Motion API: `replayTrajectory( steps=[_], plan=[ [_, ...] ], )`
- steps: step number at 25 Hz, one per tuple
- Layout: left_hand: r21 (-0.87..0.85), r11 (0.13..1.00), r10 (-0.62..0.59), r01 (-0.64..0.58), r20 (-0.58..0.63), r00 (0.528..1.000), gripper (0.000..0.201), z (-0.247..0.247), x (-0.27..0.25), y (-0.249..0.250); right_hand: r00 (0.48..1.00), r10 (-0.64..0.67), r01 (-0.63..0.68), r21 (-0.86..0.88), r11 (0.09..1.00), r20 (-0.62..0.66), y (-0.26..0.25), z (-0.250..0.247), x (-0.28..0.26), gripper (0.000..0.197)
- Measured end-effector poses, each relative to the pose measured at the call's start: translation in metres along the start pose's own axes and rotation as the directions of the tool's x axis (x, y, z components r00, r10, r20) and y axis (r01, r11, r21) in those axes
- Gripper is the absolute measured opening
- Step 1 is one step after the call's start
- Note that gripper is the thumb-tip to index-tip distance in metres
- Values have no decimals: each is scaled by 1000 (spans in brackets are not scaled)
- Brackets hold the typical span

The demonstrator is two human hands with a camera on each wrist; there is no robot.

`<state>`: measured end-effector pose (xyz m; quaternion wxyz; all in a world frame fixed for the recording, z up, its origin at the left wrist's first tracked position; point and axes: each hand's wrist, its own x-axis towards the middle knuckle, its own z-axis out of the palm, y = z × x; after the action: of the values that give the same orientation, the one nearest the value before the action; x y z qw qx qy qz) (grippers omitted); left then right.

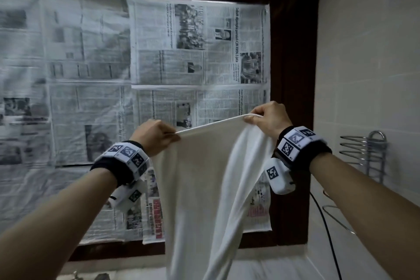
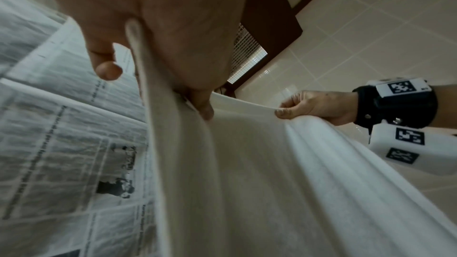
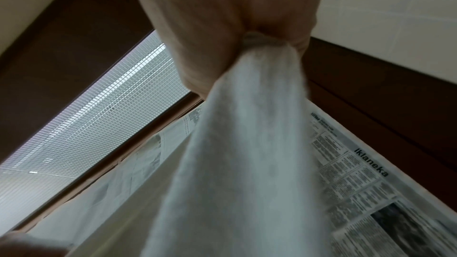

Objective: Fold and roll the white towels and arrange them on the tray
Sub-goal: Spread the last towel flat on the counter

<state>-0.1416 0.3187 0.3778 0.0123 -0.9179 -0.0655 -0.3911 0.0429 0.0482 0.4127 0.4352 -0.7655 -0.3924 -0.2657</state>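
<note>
Two hands hold one white towel (image 1: 200, 179) up in the air, in front of a wall covered with newspaper sheets (image 1: 95, 57).

Left hand (image 1: 154, 137): fingers curled, pinching the left end of the towel's top edge. In the left wrist view the thumb (image 2: 200, 103) presses the cloth from the near side and the hem runs up between thumb and fingers.

Right hand (image 1: 268, 118): fingers curled, gripping the right end of the same top edge, slightly higher than the left hand. In the right wrist view the cloth is bunched where it leaves the fist (image 3: 235, 17).

Towel position: the top edge is stretched between the two hands and rises toward the right. The body of the towel hangs down freely from that edge. The right portion is gathered into long vertical folds; the left portion hangs flatter. The lower end passes out of the head view at the bottom edge.

Each wrist carries a black band with printed marker squares (image 1: 127, 154).

Surroundings: a dark wooden frame (image 1: 293, 98) borders the newspaper on the right. A tiled wall (image 1: 368, 63) stands further right, carrying a chrome wire rack (image 1: 370, 152).
</note>
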Motion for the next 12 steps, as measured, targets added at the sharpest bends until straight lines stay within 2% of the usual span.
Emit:
replayTrajectory(
  steps=[2,5,8,10,12],
  plan=[
    [-12,999,-49,49,-6,999,28,-19,-3,-12,999,33,-33,-21,999,-11,0,-1,0,20],
    [-19,990,-138,137,-55,989,39,-40,-10,-26,996,72,-74,-46,996,-45,1,-5,-1,28],
    [-56,979,-200,196,-84,976,30,-51,-13,-37,995,57,-61,-45,997,-82,-4,-14,-2,25],
    [-140,959,-261,247,-91,961,23,-59,-14,-33,993,28,-33,-39,999,-116,-9,-18,-6,21],
    [-325,897,-361,301,-142,922,16,-69,-17,-23,989,23,-22,10,1000,-146,-11,-21,-12,19]
  ],
)
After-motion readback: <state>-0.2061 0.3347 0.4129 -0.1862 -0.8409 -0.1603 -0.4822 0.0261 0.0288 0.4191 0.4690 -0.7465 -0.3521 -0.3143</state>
